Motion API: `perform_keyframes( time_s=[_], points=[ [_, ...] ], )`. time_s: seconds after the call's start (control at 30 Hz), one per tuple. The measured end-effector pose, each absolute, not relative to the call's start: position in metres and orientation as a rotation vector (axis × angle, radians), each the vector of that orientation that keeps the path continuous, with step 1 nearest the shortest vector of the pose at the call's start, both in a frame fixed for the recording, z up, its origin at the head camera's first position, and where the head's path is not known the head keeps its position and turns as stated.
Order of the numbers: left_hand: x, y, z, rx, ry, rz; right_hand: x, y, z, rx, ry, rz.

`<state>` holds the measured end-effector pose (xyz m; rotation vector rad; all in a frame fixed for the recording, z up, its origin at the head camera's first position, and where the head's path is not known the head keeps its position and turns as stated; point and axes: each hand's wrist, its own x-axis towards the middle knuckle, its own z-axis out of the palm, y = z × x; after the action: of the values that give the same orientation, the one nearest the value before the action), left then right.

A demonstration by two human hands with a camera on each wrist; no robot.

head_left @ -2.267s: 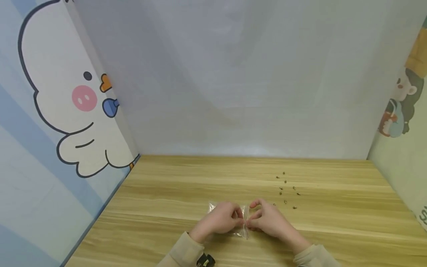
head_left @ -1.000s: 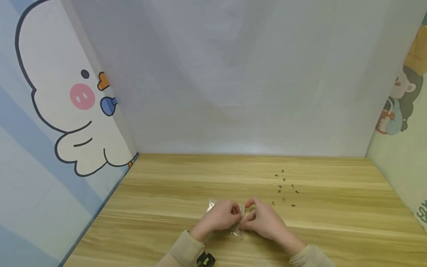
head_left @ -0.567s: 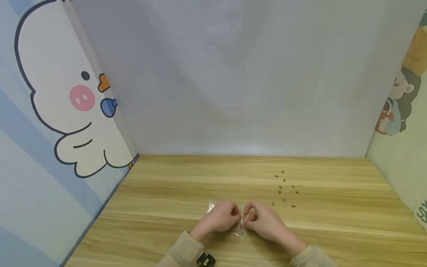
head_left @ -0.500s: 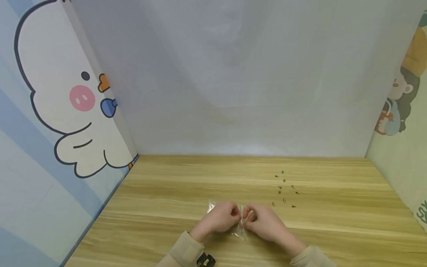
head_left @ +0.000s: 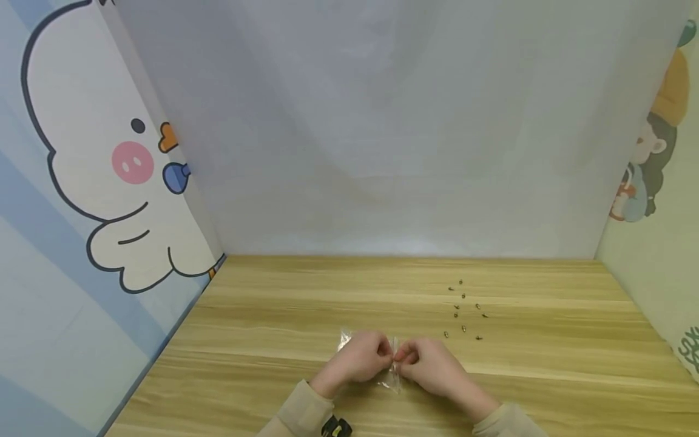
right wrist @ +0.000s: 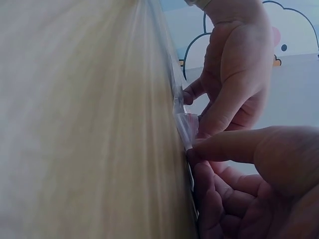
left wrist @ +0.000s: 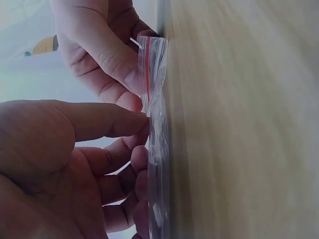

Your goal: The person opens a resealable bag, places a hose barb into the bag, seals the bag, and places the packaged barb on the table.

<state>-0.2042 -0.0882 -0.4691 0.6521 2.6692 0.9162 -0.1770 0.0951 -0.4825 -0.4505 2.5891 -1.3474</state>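
A clear zip bag point(head_left: 389, 383) lies flat on the table between the two hands, its mouth facing right. The red zip line point(left wrist: 147, 69) shows in the left wrist view. My left hand point(head_left: 363, 358) pinches the bag just behind the zip, thumb and index finger together, and covers much of its body. At the mouth, my right hand point(head_left: 431, 367) pinches the bag's edge between thumb and index finger. In the right wrist view both thumbs are close together at the bag's mouth point(right wrist: 185, 127). Whether the zip is parted cannot be made out.
Several tiny brass-coloured pieces, perhaps small screws point(head_left: 464, 329), are scattered on the wooden table point(head_left: 273, 291) beyond the right hand. A black device point(head_left: 337, 426) sits at the left wrist. A grey-white wall point(head_left: 382, 152) bounds the back, with printed panels at both sides.
My right hand has shifted slightly left, and its index finger has come down from apart to meet the bag's edge near the thumb. My left hand stays almost still. The small pieces lie as before.
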Motion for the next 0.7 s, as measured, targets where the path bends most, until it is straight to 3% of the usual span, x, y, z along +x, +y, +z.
perform_keyframes(
  time_s=[0.7],
  points=[
    [-0.2028, -0.0859, -0.4675, 0.738, 2.679, 0.849, -0.1777, 0.0944, -0.4836, -0.443, 2.579, -1.370]
  ],
)
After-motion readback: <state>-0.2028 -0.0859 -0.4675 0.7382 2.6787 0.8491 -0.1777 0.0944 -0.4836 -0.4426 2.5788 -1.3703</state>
